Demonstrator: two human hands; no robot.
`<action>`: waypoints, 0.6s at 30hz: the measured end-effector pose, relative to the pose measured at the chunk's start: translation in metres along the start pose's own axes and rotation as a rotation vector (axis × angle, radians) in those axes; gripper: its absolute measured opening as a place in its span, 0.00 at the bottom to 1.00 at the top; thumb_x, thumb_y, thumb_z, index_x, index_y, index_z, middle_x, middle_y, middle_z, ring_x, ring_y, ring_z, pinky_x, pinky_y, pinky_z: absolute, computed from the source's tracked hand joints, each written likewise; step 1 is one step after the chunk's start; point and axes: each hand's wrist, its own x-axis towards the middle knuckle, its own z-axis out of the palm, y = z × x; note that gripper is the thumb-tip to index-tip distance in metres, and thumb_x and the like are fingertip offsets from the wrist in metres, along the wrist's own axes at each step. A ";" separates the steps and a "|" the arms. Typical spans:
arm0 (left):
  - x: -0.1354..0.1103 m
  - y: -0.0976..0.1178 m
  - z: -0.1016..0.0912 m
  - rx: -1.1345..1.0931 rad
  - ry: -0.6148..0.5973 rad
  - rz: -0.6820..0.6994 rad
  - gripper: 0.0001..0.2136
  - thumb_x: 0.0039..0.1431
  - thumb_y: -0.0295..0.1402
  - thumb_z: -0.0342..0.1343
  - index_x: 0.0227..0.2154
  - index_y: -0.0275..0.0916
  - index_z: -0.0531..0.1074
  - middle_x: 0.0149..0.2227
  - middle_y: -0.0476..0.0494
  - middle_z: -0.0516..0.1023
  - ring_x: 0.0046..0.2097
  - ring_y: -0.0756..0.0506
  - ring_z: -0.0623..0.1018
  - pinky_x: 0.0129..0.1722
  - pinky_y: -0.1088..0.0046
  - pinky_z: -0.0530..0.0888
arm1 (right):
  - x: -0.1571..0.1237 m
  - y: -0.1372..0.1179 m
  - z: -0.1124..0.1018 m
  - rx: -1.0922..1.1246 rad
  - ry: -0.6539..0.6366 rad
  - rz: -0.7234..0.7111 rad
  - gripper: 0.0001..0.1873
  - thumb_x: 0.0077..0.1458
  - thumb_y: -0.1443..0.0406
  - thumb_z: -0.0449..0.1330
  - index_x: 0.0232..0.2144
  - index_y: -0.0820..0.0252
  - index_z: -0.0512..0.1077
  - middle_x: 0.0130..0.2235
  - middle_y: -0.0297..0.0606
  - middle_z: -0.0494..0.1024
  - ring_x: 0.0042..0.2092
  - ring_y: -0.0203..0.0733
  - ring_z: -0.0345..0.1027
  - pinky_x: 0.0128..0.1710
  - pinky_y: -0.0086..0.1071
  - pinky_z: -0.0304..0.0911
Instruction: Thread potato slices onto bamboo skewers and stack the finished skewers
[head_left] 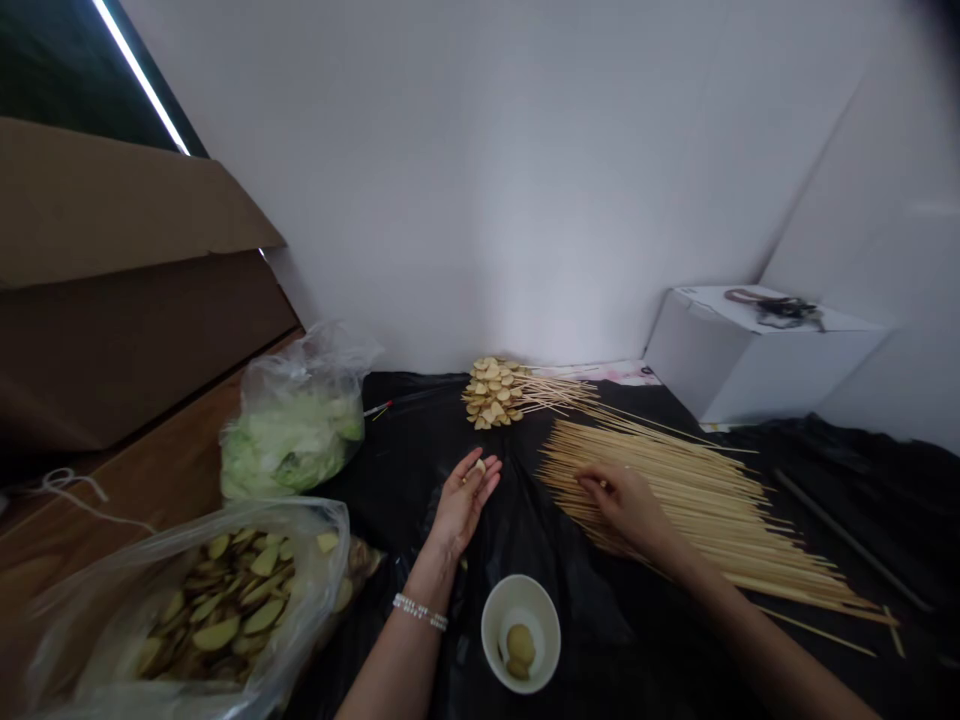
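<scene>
My left hand [466,497] is turned palm up above the black sheet, its thumb bent over a small pale potato slice [480,466]. Across the left part of a spread of thin wooden skewers [697,500] reaches my right hand [619,500]. Its thumb and fingertips are pinched together at a skewer, whose held part is mostly hidden by the hand. Beyond my hands lies a pile of skewered potato slices [493,392], the bare stick ends pointing right. Nearer to me stands a white bowl [491,610] with a few potato pieces [519,645] inside.
An open plastic bag [330,520] of cut potato slices [232,600] sits at front left. Behind it is a bag of pale green vegetables [292,440]. A cardboard box [135,340] stands at far left, a white box [750,350] at back right, against the wall [487,180].
</scene>
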 end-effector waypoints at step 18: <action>0.002 0.000 -0.002 0.002 -0.004 -0.052 0.09 0.53 0.23 0.58 0.39 0.33 0.75 0.36 0.39 0.79 0.35 0.50 0.78 0.36 0.77 0.73 | -0.075 -0.085 0.005 0.474 -0.486 -0.004 0.56 0.33 0.55 0.71 0.62 0.49 0.49 0.54 0.40 0.67 0.54 0.49 0.61 0.54 0.43 0.56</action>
